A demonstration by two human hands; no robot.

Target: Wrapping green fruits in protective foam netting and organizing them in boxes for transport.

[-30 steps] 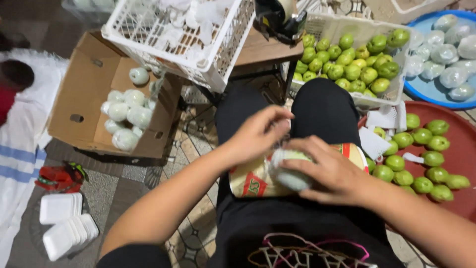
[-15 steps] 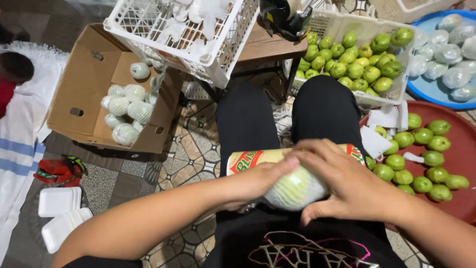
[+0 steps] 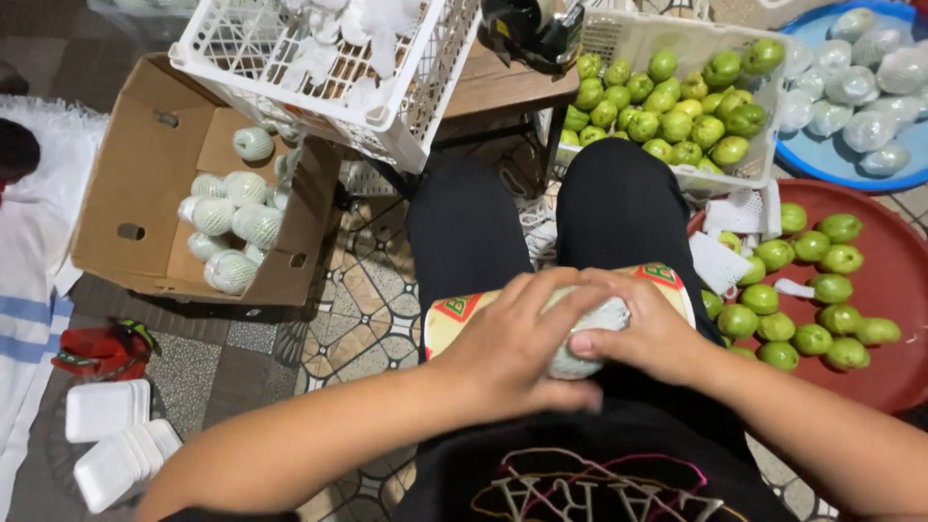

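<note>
Both hands meet over my lap on one fruit wrapped in white foam net (image 3: 590, 329). My left hand (image 3: 517, 343) covers its left side and top. My right hand (image 3: 650, 329) pinches the net at its right side. Under the fruit a yellow printed cylinder (image 3: 459, 314) lies across my thighs. Most of the fruit is hidden by my fingers.
A cardboard box (image 3: 145, 174) with net-wrapped fruits stands at the left. A white crate (image 3: 406, 116) of foam nets sits above. Green fruits fill a white basket (image 3: 764, 169) and a red tray (image 3: 904, 280) at the right; a blue tub (image 3: 822, 169) holds bagged fruits. White foam trays (image 3: 111, 440) lie lower left.
My left hand came up from under the fruit to cover its top. My right hand slid to the right side and now pinches the net. The fruit shows less.
</note>
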